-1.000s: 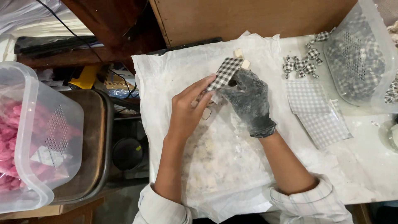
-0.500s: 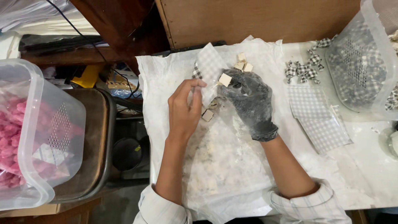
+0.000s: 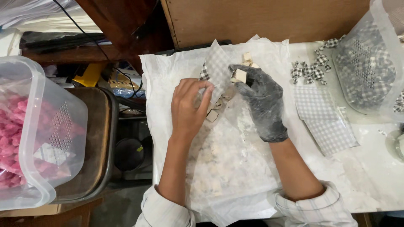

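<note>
The checked wrapper (image 3: 217,69) hid the left hand's (image 3: 188,110) fingertips; both tubs, pink-filled (image 3: 38,134) and checked-filled (image 3: 370,63), ran off frame.

A second ago the checked wrapper (image 3: 216,69) was pinched small and dark at both hands' fingertips — now it stands opened flat, pale side showing. The bare left hand (image 3: 187,107) has dropped to its lower edge, while the gloved right hand (image 3: 261,98) — thumb side — now shows a pale cube (image 3: 240,75).

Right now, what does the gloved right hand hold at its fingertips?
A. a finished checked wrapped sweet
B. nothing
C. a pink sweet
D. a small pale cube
D: the gloved right hand pinches a small pale cube beside the checked wrapper that the bare left hand holds.
</note>
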